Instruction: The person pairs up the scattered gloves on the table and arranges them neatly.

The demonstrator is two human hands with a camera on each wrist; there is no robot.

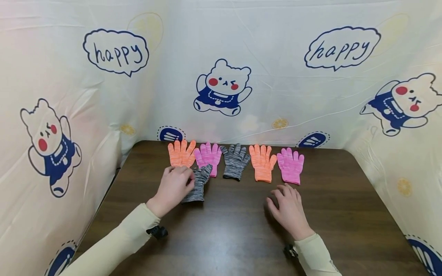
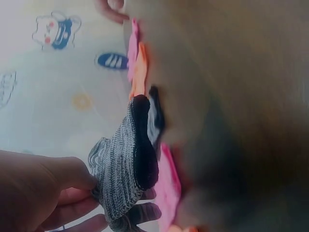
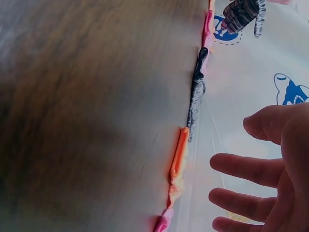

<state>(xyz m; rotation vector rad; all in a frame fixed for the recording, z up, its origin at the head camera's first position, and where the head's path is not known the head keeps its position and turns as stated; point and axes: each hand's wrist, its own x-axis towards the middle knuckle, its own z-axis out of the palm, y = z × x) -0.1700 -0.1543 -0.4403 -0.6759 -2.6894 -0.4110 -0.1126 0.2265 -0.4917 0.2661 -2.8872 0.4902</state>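
My left hand (image 1: pixel 173 188) pinches a grey-and-black knit glove (image 1: pixel 198 188) between thumb and fingers. The left wrist view shows this glove (image 2: pixel 118 164) raised off the table, its dark cuff opening turned to the camera. In the head view it overlaps an orange glove (image 1: pixel 181 154) and a pink glove (image 1: pixel 208 155) lying behind it. My right hand (image 1: pixel 289 211) holds nothing; its fingers are apart and slightly bent, just in front of the right-hand pink glove (image 1: pixel 291 165). In the right wrist view, the thumb and fingers of that hand (image 3: pixel 285 169) are spread.
Another grey glove (image 1: pixel 236 161) and an orange glove (image 1: pixel 263 163) lie in the middle of the row along the back of the brown table (image 1: pixel 235 230). A white cloth (image 1: pixel 276 107) printed with bears hangs around the back and sides.
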